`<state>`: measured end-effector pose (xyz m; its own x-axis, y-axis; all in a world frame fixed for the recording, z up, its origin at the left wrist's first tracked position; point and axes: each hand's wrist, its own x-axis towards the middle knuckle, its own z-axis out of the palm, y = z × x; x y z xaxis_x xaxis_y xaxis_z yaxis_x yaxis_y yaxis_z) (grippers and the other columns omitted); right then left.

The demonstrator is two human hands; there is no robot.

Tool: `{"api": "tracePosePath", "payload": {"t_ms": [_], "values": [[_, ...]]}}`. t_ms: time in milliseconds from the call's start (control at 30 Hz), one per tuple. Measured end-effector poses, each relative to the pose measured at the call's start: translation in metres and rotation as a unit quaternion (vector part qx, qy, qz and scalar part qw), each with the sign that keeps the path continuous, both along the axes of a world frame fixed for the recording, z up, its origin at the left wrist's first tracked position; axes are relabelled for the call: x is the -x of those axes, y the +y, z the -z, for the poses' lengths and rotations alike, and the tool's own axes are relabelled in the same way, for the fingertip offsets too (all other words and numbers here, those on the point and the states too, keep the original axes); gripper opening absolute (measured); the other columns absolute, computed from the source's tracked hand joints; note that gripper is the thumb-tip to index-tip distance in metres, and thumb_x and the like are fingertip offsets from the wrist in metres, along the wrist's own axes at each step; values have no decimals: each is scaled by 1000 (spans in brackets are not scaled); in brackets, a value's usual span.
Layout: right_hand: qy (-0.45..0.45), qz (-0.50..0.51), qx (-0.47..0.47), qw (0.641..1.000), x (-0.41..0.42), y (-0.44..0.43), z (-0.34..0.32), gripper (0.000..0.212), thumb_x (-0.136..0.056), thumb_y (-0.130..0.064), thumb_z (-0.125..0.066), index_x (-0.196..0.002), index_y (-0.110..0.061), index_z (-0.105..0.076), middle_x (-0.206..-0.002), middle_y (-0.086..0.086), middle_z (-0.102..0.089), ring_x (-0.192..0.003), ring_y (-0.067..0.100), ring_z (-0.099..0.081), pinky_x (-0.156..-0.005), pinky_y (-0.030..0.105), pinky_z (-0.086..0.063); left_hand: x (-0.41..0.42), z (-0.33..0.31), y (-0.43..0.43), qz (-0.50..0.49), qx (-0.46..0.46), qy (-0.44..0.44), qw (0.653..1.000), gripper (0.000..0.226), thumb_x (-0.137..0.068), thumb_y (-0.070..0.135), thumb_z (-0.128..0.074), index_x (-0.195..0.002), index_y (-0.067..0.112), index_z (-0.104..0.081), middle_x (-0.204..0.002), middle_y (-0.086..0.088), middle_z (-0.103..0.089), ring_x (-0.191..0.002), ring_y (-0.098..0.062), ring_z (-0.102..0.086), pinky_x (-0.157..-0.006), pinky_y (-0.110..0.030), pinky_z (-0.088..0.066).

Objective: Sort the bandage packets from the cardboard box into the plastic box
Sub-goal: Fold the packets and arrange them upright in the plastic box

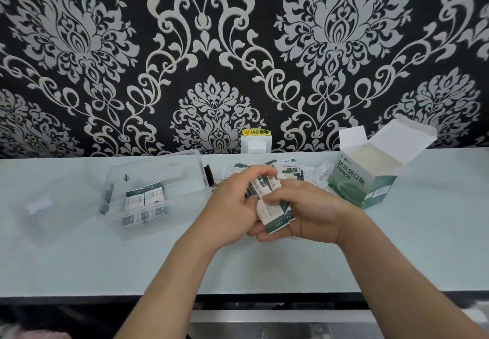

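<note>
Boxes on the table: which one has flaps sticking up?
The green-and-white cardboard box on the right, with white flaps raised. The clear plastic box on the left has none.

Before me, a pale glossy worktop carries a clear plastic lid at left, a clear plastic box beside it, loose white-and-green packets by the back edge, and an open green-and-white cardboard box back right.

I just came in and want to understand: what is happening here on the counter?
A person grips a bundle of bandage packets in the left hand and right hand above the white counter. Loose packets lie behind the hands, beside the open cardboard box. The clear plastic box at the left holds a few packets.
</note>
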<state>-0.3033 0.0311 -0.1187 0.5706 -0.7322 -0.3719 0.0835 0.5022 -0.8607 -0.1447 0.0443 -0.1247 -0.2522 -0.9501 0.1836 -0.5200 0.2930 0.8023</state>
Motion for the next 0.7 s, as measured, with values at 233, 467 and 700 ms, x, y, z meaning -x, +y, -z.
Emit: {"api": "tracePosePath", "payload": {"t_ms": [233,467,700], "values": [[137,93,64,984,14,-8,6,2,-93,-10,-53,-95,-9,-54,-60,1,-44,-47,11,-35,-39,19,-28,16,8,-8,-47,37,-20,998,61,-81,-11,-47,-124,32,-58,-119,13,-49,-115,-9,-45,-101,-34,-42],[188,278,87,938,25,-17,12,10,-95,-20,-49,-99,-12,-52,-65,-1,-38,-44,9,-29,-37,19,-22,28,43,-18,-137,30,-310,940,21,-92,24,-49,-109,13,-49,-115,-6,-55,-111,-28,-47,-89,-36,-39],[129,290,0,948,19,-22,20,15,-97,-23,-46,-86,-17,-39,-61,0,-33,-45,10,-24,-39,18,-16,30,32,-14,-175,75,-380,905,13,-88,8,-45,-98,15,-48,-91,-12,-66,-85,-35,-61,-62,-35,-35]]}}
